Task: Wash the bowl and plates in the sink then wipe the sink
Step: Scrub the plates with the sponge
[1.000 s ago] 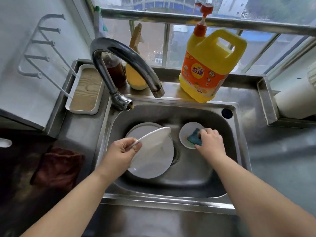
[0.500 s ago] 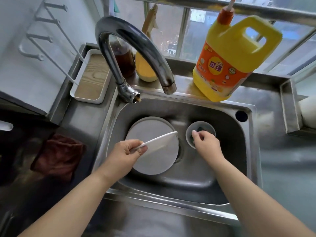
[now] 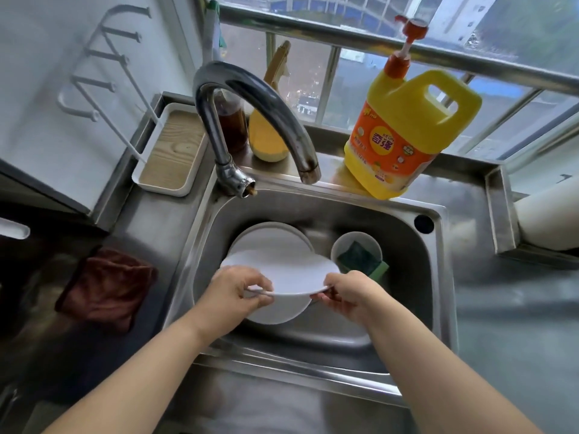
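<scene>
A white plate (image 3: pixel 288 272) is held level above the steel sink (image 3: pixel 404 233). My left hand (image 3: pixel 238 292) pinches its near left rim and my right hand (image 3: pixel 347 292) pinches its near right rim. Under it a second white plate (image 3: pixel 269 236) lies flat on the sink floor, partly hidden. To the right stands a small white bowl (image 3: pixel 340 244) with a green sponge (image 3: pixel 360 256) lying in it and over its rim.
The curved tap (image 3: pixel 250 98) arches over the sink's back edge. A yellow detergent jug (image 3: pixel 410 136) stands on the ledge behind. A dark red cloth (image 3: pixel 109 286) lies on the counter to the left. A white tray with a wooden base (image 3: pixel 175 148) sits at back left.
My right hand let go of the sponge, left it in the bowl and took hold of the plate's right rim. The plate went from tilted to level.
</scene>
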{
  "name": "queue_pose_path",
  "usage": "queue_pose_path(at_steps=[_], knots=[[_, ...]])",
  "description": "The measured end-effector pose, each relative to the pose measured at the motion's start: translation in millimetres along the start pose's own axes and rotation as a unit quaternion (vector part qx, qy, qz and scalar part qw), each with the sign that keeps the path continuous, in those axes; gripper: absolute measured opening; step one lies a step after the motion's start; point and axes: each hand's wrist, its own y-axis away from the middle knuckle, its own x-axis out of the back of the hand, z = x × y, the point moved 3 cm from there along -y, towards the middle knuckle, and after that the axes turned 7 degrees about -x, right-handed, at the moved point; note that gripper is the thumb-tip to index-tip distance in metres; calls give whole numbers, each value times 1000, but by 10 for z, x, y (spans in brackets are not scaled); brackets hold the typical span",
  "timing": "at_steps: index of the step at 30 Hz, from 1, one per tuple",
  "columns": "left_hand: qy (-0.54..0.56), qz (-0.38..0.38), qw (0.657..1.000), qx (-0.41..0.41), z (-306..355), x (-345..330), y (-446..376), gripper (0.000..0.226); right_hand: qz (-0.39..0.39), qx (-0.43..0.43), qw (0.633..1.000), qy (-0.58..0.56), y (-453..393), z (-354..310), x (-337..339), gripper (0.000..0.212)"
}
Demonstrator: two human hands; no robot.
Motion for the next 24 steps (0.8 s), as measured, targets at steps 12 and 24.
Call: queue_pose_path(at_steps=[12, 24], knots=[[71, 65, 983, 157, -278, 190, 265, 13, 3, 78, 996, 33, -455, 501, -311, 29], [76, 94, 979, 165, -282, 267, 350, 17, 122, 65, 931, 337, -839, 492, -305, 33]])
